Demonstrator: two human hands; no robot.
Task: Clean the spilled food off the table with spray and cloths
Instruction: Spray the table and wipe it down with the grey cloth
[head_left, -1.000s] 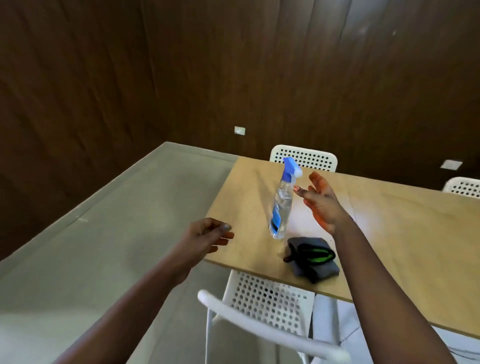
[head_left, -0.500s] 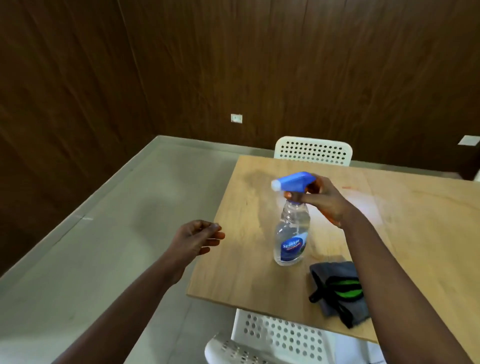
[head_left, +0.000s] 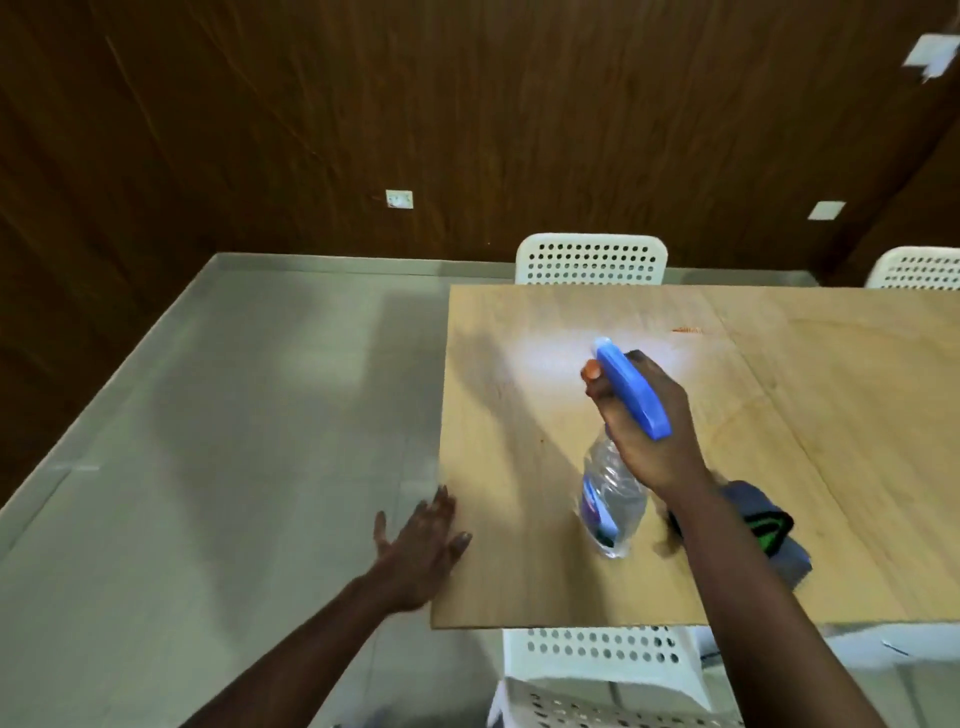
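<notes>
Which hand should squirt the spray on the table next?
The right hand, probably. It already grips the spray bottle by its blue head, tilted over the table. The left hand lies flat at the table's edge, holding nothing.
</notes>
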